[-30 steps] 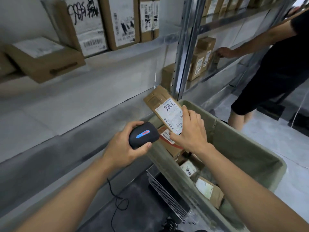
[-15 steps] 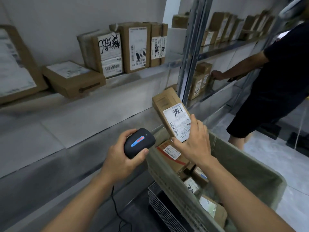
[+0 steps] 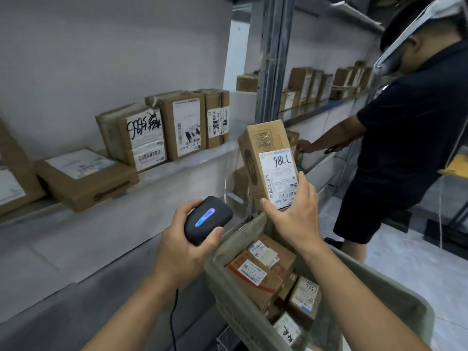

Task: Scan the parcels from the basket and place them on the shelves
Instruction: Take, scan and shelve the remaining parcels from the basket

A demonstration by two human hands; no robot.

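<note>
Head view: a tall brown cardboard parcel (image 3: 269, 158) with a white shipping label marked "98LL" is held nearly upright above the near-left corner of the olive-green fabric basket (image 3: 395, 295), gripped at its lower end by the right hand (image 3: 293, 216), whose fingers and thumb are curled round it. A black handheld scanner (image 3: 207, 220) with a blue-lit strip on top is grasped by the left hand (image 3: 184, 247), fingers wrapped round its body, just left of the parcel's lower end; a thin black cable (image 3: 173, 323) is seen hanging below it. Several more labelled cardboard parcels (image 3: 255, 277) are piled inside the basket. On the pale grey metal shelf (image 3: 177, 171) to the left, a row of upright brown boxes (image 3: 162, 133) is stood against the wall, and a flat brown box (image 3: 86, 178) is laid at the shelf's front edge, nearer and further left. To the far right, a second person (image 3: 405, 138) in a dark shirt and shorts is seen reaching towards boxes on the next shelf bay.
</note>
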